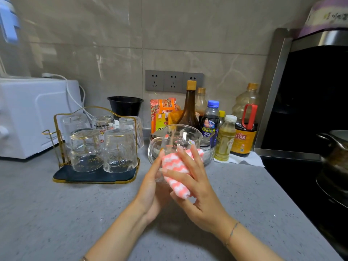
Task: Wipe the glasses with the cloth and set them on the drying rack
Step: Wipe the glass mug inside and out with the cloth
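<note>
Left hand [152, 187] grips a glass mug [180, 140] lettered "HAPP"; right hand [195, 185] holds the pink-white cloth [175, 164] against it.

White appliance [28, 117], black tub [125, 108], sauce bottles [189, 112] beneath wall sockets [173, 81]

- We cannot see the base of the clear printed glass mug [180, 137]: the pink-and-white checked cloth [177, 172] and the left hand [153, 187] cover it, and that hand's fingers lie hidden behind the glass.
- The right edge cuts off the dark metal pot [335, 153], and the left edge cuts off the white boxy appliance [28, 113].
- The purple-wrapped package [327, 17] at the top right is blurred and cropped.
- We find the label on the brown sauce bottle [244, 136] too small to read.
</note>
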`<state>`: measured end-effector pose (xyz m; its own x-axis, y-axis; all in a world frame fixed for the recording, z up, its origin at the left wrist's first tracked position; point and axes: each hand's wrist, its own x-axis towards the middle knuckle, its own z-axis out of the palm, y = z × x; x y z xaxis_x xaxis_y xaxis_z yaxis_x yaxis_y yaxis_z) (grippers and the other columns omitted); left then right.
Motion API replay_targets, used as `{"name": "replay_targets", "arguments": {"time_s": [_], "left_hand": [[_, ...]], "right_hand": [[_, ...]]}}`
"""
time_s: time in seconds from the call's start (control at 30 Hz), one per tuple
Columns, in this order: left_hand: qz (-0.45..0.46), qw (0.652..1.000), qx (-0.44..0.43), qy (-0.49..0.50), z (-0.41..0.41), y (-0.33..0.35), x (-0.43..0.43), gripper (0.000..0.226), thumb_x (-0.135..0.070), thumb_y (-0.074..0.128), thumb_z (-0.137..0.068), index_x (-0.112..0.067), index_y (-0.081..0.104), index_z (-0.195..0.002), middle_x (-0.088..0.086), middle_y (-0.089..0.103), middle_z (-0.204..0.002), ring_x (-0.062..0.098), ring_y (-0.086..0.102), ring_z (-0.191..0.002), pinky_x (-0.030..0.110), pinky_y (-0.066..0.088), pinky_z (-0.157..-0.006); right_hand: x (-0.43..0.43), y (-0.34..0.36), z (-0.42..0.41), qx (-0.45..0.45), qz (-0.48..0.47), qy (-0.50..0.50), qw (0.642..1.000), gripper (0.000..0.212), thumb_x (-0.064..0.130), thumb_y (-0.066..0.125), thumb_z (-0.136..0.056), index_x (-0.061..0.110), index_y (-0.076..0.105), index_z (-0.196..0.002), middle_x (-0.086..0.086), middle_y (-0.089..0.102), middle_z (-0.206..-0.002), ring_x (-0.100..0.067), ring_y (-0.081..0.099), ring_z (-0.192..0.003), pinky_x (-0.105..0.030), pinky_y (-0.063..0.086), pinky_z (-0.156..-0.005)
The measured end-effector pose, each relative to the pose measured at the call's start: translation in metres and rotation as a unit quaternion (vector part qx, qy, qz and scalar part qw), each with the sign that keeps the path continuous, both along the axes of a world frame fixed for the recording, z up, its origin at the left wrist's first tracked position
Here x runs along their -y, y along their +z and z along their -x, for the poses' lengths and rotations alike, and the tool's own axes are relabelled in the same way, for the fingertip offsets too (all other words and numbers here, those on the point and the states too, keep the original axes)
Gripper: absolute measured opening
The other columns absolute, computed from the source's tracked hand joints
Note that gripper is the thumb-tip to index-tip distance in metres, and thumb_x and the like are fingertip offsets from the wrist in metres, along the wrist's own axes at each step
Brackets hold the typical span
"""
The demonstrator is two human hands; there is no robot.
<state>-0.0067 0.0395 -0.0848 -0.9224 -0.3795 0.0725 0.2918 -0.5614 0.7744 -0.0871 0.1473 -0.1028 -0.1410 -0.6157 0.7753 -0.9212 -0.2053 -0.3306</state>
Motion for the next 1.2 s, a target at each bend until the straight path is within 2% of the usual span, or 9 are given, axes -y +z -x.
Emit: {"name": "replay_targets", "arguments": {"time_s": [0.2, 0.37, 0.53, 0.7, 0.8, 0.97, 1.07, 1.13, 1.2], "left_hand": [[0.001, 1.0, 0.001, -0.027, 0.0, -0.001, -0.005, 0.046, -0.052, 0.049, -0.079, -0.02, 0.081, -0.086, 0.013, 0.074, -0.104, 0.021, 0.072, -0.091, 0.043, 0.049, -0.092], [-0.014, 0.999, 0.02, -0.029, 0.004, -0.005, -0.001, 0.054, -0.051, 0.054, -0.079, -0.011, 0.075, -0.109, 0.016, 0.068, -0.119, 0.025, 0.065, -0.105, 0.04, 0.044, -0.1], [0.017, 0.999, -0.004, -0.047, 0.004, -0.007, -0.001, 0.041, -0.045, 0.05, -0.082, -0.018, 0.08, -0.085, 0.009, 0.074, -0.088, 0.016, 0.071, -0.074, 0.029, 0.059, -0.066], [0.049, 0.996, 0.045, -0.058, 0.0, -0.009, 0.001, 0.044, -0.051, 0.055, -0.082, -0.02, 0.075, -0.107, 0.014, 0.07, -0.109, 0.024, 0.066, -0.093, 0.045, 0.046, -0.094], [0.065, 0.993, 0.065, -0.068, 0.0, -0.01, -0.002, 0.041, -0.051, 0.068, -0.077, -0.02, 0.077, -0.102, 0.02, 0.068, -0.115, 0.031, 0.066, -0.099, 0.044, 0.053, -0.087], [0.064, 0.996, 0.048, -0.047, 0.001, -0.009, -0.002, 0.046, -0.051, 0.063, -0.08, -0.02, 0.072, -0.112, 0.021, 0.066, -0.121, 0.032, 0.062, -0.105, 0.044, 0.051, -0.089], [0.049, 0.998, 0.026, -0.028, 0.003, -0.008, -0.001, 0.048, -0.052, 0.052, -0.087, -0.018, 0.071, -0.115, 0.02, 0.066, -0.118, 0.03, 0.063, -0.101, 0.047, 0.046, -0.095], [0.032, 0.999, 0.006, -0.022, 0.003, -0.007, 0.002, 0.048, -0.052, 0.051, -0.085, -0.018, 0.075, -0.108, 0.017, 0.068, -0.114, 0.026, 0.066, -0.096, 0.043, 0.05, -0.089], [0.023, 1.0, -0.013, -0.012, 0.004, -0.008, 0.005, 0.045, -0.051, 0.052, -0.084, -0.019, 0.077, -0.101, 0.015, 0.07, -0.108, 0.023, 0.067, -0.089, 0.038, 0.054, -0.079]], "right_hand": [[-0.004, 0.003, 0.003, -0.028, -0.021, -0.028, 0.999, 0.052, 0.064, 0.033, -0.092, 0.035, 0.053, -0.129, 0.015, 0.014, -0.158, -0.02, -0.004, -0.149, -0.052, 0.004, -0.115], [0.0, 0.004, -0.001, 0.018, 0.015, -0.034, 0.999, 0.045, 0.047, 0.029, -0.101, 0.028, 0.064, -0.121, 0.017, 0.022, -0.156, -0.018, 0.004, -0.148, -0.042, 0.002, -0.119], [-0.002, 0.009, 0.002, 0.014, 0.06, -0.028, 0.998, 0.037, 0.034, 0.032, -0.102, 0.025, 0.057, -0.128, 0.019, 0.035, -0.149, -0.019, 0.014, -0.147, -0.041, 0.005, -0.119], [-0.005, 0.019, 0.013, 0.031, 0.092, -0.048, 0.994, 0.042, 0.035, 0.031, -0.102, 0.017, 0.052, -0.134, 0.01, 0.042, -0.147, -0.02, 0.016, -0.147, -0.035, 0.007, -0.12], [-0.011, 0.028, 0.024, 0.067, 0.115, -0.076, 0.988, 0.043, 0.041, 0.029, -0.102, 0.031, 0.042, -0.141, 0.013, 0.039, -0.149, -0.016, 0.012, -0.148, -0.033, 0.006, -0.12], [-0.011, 0.023, 0.017, 0.07, 0.079, -0.064, 0.992, 0.045, 0.048, 0.027, -0.1, 0.039, 0.034, -0.144, 0.018, 0.027, -0.154, -0.012, 0.005, -0.148, -0.021, 0.002, -0.118], [-0.007, 0.018, 0.008, 0.066, 0.04, -0.025, 0.997, 0.043, 0.046, 0.029, -0.1, 0.046, 0.031, -0.143, 0.025, 0.021, -0.154, -0.01, 0.003, -0.148, -0.028, 0.005, -0.12], [-0.006, 0.013, 0.003, 0.048, 0.016, -0.001, 0.999, 0.041, 0.038, 0.032, -0.101, 0.043, 0.036, -0.141, 0.02, 0.023, -0.155, -0.014, 0.006, -0.148, -0.039, 0.007, -0.12], [-0.004, 0.011, -0.001, 0.037, -0.001, 0.022, 0.999, 0.042, 0.031, 0.034, -0.101, 0.044, 0.036, -0.141, 0.017, 0.024, -0.155, -0.016, 0.007, -0.148, -0.041, 0.009, -0.119]]}}
